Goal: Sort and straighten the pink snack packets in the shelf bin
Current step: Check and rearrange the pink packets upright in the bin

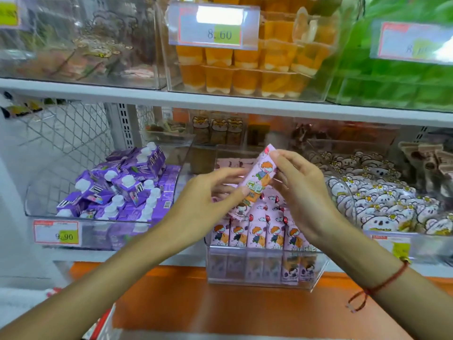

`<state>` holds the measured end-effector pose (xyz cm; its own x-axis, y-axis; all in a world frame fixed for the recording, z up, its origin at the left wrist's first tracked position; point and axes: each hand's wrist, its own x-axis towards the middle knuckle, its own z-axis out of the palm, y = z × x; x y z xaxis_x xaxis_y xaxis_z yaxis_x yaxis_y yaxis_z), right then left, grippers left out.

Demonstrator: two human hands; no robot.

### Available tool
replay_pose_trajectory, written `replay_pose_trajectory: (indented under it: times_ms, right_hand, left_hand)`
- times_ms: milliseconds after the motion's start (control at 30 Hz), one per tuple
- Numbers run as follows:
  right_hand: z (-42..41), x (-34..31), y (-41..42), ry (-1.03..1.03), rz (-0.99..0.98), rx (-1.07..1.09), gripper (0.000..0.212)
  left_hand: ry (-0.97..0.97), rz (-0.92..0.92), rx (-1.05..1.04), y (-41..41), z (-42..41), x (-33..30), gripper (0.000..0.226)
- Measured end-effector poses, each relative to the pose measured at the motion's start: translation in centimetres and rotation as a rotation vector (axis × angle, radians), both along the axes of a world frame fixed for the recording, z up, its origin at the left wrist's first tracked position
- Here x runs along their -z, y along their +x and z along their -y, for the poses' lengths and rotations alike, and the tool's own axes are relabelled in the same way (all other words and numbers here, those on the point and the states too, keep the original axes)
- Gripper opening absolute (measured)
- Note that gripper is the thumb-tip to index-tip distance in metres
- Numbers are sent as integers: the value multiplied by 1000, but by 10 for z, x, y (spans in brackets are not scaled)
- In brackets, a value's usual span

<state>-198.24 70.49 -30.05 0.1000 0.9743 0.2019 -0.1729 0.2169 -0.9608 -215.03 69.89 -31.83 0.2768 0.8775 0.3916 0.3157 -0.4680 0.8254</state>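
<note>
A pink snack packet (260, 176) with a cartoon child printed on it is held tilted above the clear shelf bin (259, 271). My right hand (300, 190) grips its upper right side with thumb and fingers. My left hand (208, 197) pinches its lower left part. Below, a row of pink packets (259, 235) stands upright at the bin's front, and several more lie loose behind them. The bin juts forward past the shelf edge.
A clear bin of purple cartons (122, 187) sits to the left and a bin of koala-print packets (382, 200) to the right. The upper shelf (220, 99) carries orange jelly cups (245, 69) and green packs (397, 77). An orange ledge (232, 303) runs below.
</note>
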Motion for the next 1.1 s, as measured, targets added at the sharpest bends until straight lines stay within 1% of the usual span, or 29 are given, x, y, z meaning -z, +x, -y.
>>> replay_pose_trajectory:
  times_ms: [100, 167, 233, 333, 467, 567, 700, 800, 867, 967, 1033, 1100]
  right_hand:
    - [4, 2, 3, -5, -13, -133, 24]
    - [5, 3, 3, -22, 26, -201, 28]
    - [6, 5, 3, -34, 106, -203, 37]
    - [7, 7, 3, -35, 143, -188, 47]
    - [8, 6, 4, -33, 158, -185, 45]
    - [9, 6, 4, -25, 123, -167, 42]
    - [11, 8, 4, 6, 38, -116, 46]
    - [11, 7, 5, 41, 5, -95, 53]
    - [11, 7, 7, 50, 27, -153, 51]
    - [13, 10, 5, 51, 106, -276, 39]
    - [15, 12, 4, 63, 131, -266, 39]
    - [17, 13, 2, 105, 129, -190, 40]
  left_hand:
    - [-32, 129, -2, 2, 5, 1, 28]
    - [-70, 208, -15, 6, 9, 5, 27]
    - [-110, 272, -25, 12, 13, 10, 25]
    - [-119, 344, -33, 16, 15, 14, 22]
    - [-115, 312, -27, 17, 16, 13, 19]
    - [-115, 269, -31, 17, 17, 12, 21]
    - [-3, 146, -66, 18, 21, 14, 38]
    - [82, 130, -113, 19, 20, 13, 40]
    - [82, 145, -104, 20, 17, 14, 41]
    - [66, 174, -80, 23, 17, 15, 37]
    - [110, 140, -94, 22, 16, 17, 27]
    - [190, 96, -141, 21, 15, 18, 23]
